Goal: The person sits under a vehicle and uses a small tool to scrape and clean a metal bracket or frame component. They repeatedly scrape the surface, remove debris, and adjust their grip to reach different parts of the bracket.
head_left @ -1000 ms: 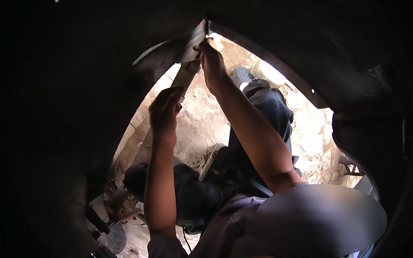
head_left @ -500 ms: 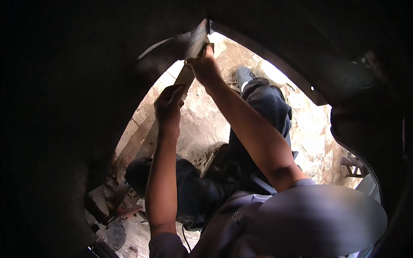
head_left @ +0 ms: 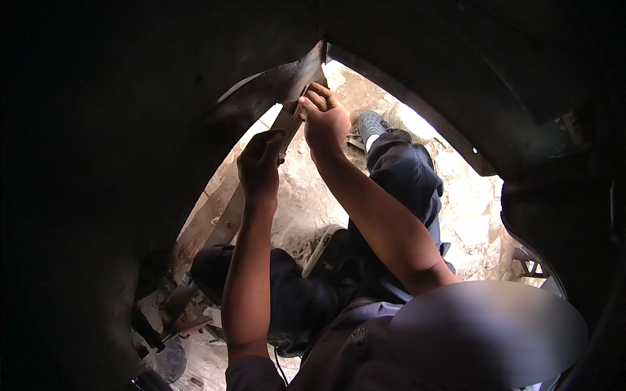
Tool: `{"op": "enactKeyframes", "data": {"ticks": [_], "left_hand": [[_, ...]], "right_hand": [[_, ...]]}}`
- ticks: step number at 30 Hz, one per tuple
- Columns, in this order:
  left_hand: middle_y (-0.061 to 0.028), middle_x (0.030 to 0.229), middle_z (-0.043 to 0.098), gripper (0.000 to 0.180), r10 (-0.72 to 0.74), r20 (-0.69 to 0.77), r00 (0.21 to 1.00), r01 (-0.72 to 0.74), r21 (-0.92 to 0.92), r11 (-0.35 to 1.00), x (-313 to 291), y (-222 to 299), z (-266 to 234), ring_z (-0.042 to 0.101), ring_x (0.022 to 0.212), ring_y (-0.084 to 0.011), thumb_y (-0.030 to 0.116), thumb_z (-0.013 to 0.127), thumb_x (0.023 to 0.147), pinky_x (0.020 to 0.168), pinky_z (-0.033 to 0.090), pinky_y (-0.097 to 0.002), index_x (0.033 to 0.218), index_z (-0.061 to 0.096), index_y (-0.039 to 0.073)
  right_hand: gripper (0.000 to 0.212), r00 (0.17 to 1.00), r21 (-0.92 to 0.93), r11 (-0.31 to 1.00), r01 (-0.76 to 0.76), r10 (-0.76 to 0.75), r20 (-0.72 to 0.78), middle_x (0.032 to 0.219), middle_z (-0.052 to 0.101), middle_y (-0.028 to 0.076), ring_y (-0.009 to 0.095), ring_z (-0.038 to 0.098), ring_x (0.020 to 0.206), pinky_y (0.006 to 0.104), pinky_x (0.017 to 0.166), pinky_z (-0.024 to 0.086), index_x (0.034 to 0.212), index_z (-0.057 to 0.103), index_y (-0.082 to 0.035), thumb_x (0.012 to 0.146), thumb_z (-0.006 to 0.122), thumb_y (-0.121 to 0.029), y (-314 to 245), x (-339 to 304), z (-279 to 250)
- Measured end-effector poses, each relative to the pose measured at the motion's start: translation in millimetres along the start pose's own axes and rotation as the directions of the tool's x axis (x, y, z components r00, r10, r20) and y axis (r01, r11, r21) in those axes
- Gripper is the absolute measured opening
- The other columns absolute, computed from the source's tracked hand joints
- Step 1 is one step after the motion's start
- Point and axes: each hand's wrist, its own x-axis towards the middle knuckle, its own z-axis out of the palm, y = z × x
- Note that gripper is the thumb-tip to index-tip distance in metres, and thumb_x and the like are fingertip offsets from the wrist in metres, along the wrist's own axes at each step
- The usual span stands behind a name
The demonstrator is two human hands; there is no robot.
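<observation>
- Left hand (head_left: 259,168): fingers wrapped around the lower end of a flat bar (head_left: 287,125).
- Right hand (head_left: 327,125): fingers bent at the bar's upper end; grip indeterminable.
- Bar: slanted, between hands, near a metal flange (head_left: 297,81).

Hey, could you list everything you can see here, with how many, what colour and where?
dark panel: 1 surround, near-black, framing the opening; separate parts unclear
curled metal edge: 1, grey, top of the opening
flat strip: 1, grey-beige, slanting between the grips
ground: 1, pale brown, beyond the opening
bracket-like part: 1, dark, right edge of the opening
loose scraps: several, mixed dark and reddish, lower left
shoe: 1 clear, grey, upper centre
trousers: 1 pair, dark, centre
shirt: 1, grey, bottom centre
forearms: 2, bare, below the grips
left grip: 1, bare, at the strip's lower part
right grip: 1, bare, near the strip's upper end
</observation>
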Motion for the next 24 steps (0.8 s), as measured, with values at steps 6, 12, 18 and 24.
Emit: {"op": "enactKeyframes", "data": {"ticks": [6,12,18,24], "left_hand": [[-0.0016,0.091,0.072,0.023,0.009,0.026,1.0,-0.008,-0.018,1.0,12,-9,7,0.06,0.072,-0.0064,0.019,0.069,0.098,0.065,0.048,-0.0238,0.112,0.076,0.001],[-0.0085,0.117,0.069,0.037,0.067,0.005,0.998,-0.067,-0.017,0.998,41,-43,26,0.065,0.098,-0.0121,0.014,0.063,0.095,0.083,0.051,-0.0267,0.129,0.069,0.001],[-0.0111,0.117,0.069,0.04,0.094,0.269,0.958,-0.054,-0.152,0.987,72,-63,30,0.068,0.107,-0.0163,0.011,0.058,0.101,0.094,0.056,-0.0289,0.138,0.059,-0.003],[-0.0069,0.105,0.074,0.03,0.042,0.102,0.994,-0.037,-0.042,0.998,68,-66,32,0.072,0.088,-0.0117,0.006,0.063,0.1,0.079,0.059,-0.025,0.128,0.067,-0.003]], "right_hand": [[0.038,0.998,0.013,0.998,0.055,-0.055,0.015,0.115,0.079,0.013,0.014,0.075,0.103,0.0267,0.088,0.058,0.124,0.07,-0.001,0.088,0.081,-0.006,1,0,-2],[0.033,0.998,0.343,0.938,-0.055,0.062,-0.01,0.114,0.078,0.013,0.016,0.073,0.103,0.0267,0.093,0.056,0.121,0.067,0.005,0.09,0.077,-0.001,10,13,-3],[0.037,0.986,0.346,0.924,-0.166,0.163,0.038,0.119,0.073,0.017,0.02,0.072,0.101,0.0299,0.088,0.059,0.129,0.061,0.007,0.094,0.07,0.001,2,4,-2],[0.038,0.948,0.374,0.875,-0.307,0.247,0.2,0.11,0.069,0.014,0.02,0.071,0.093,0.0304,0.083,0.061,0.133,0.053,0.011,0.097,0.063,0.0,-3,-6,-17]]}}
